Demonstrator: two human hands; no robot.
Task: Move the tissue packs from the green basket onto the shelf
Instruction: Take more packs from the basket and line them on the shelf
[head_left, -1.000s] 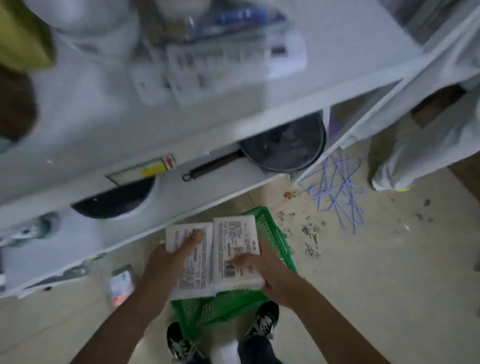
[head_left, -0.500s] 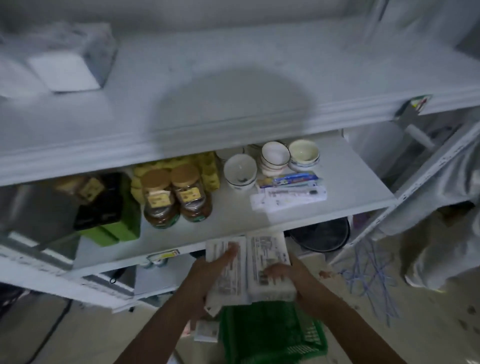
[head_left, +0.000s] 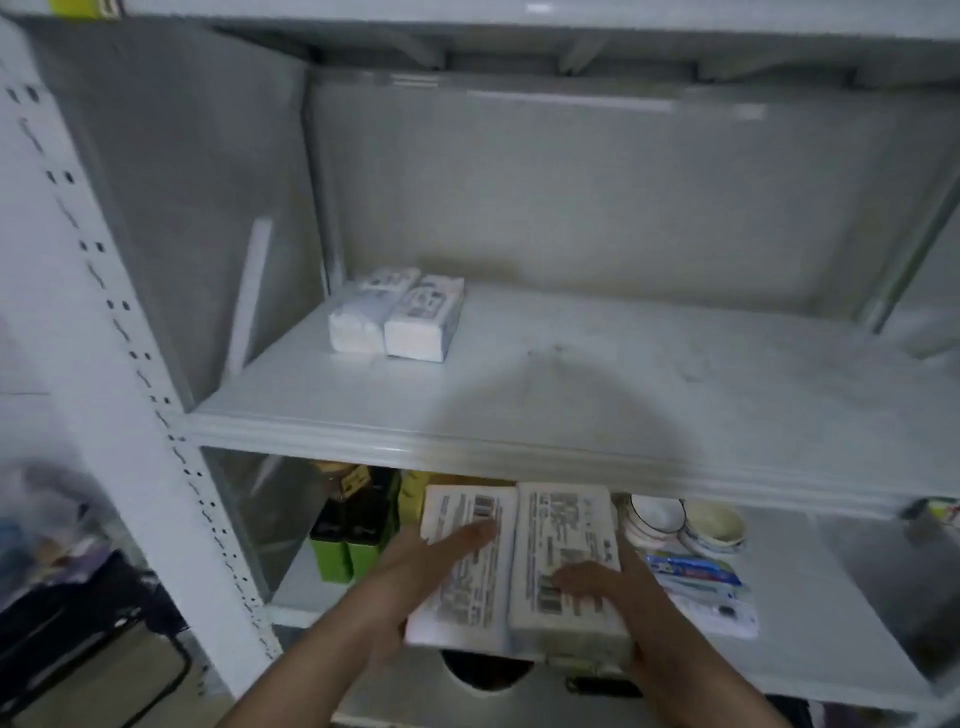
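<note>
Two packs held below shelf

While both hands grip, left hand (head_left: 415, 577) curls round the left tissue pack (head_left: 462, 566), right hand (head_left: 618, 597) round the right tissue pack (head_left: 566, 551), side by side, touching. Two shelved packs (head_left: 397, 314) sit on the upper shelf (head_left: 571, 374).

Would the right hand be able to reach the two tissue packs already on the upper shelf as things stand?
Probably not yet: the right hand grips a tissue pack, though the upper shelf before those shelved packs looks bare.

White packs (head_left: 514, 561) with black print, white packs on shelf (head_left: 397, 322), white shelf (head_left: 571, 395), green boxes (head_left: 343, 551), white bowls (head_left: 657, 514).
</note>
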